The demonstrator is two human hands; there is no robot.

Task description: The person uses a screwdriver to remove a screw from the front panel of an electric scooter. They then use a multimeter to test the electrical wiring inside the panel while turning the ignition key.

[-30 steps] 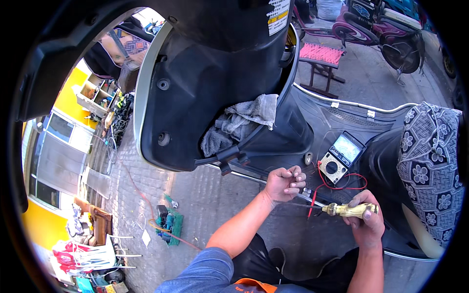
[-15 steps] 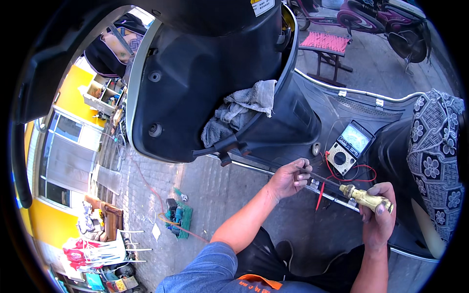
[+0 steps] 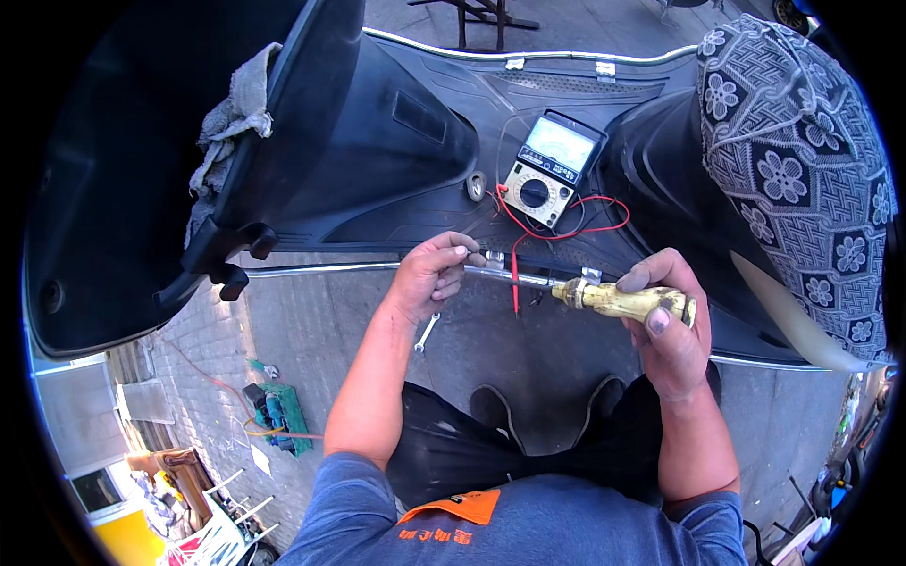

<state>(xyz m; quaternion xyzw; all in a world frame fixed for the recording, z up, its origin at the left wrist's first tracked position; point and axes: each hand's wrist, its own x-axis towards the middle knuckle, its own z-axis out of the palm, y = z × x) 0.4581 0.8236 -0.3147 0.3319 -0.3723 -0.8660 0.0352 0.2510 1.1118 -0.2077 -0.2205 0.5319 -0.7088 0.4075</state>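
Observation:
A screwdriver with a worn yellow handle lies level between my two hands. My right hand is closed round the handle's butt end. At the tip of the dark shaft, the fingers of my left hand pinch together. Just beyond them, an analog multimeter with a white dial rests on the black scooter footboard. Its red test probe hangs over the footboard's near edge, behind the shaft. Below my left hand, a small open-end wrench shows against the grey ground.
Left of the footboard rises the scooter's black front shell, with a grey rag draped on it. A patterned seat cover hangs at the right. On the ground at lower left stands a green-and-blue device with a cable.
My view has swung to the right, so the scooter and multimeter sit further left and higher. My hands keep the screwdriver between them; its shaft now lies more level. The wrench has come into sight.

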